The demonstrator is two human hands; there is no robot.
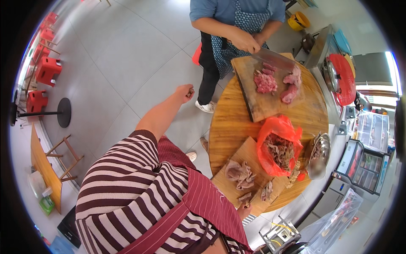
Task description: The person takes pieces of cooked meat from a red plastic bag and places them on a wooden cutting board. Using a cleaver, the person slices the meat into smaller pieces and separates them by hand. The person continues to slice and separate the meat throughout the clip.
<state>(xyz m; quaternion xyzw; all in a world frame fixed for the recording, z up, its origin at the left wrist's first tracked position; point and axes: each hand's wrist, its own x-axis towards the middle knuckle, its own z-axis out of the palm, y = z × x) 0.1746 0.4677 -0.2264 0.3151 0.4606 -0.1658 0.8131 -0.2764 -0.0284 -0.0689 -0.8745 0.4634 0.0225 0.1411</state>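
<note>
My left hand (185,92) is held out over the floor, away from the round wooden table (222,133). Its fingers curl around a small brownish piece, too small to name. My right hand (244,210) is low at the table's near edge, closed on what looks like a knife handle (246,205); the blade is hard to make out. Just beyond it lies a wooden cutting board (231,193) with a large folded piece of greyish cooked meat (240,175). Smaller meat slices (266,191) rest on the same board. A red plastic bag (265,127) stands beside it, full of cut meat strips (280,150).
Across the table, a co-worker (241,35) holds a broad cleaver (274,59) over a thick chopping board (250,104) bearing raw meat (265,82). A steel bowl (323,158) sits at the far table edge. Red stools (48,70) and a black round-based stand (64,112) are at left.
</note>
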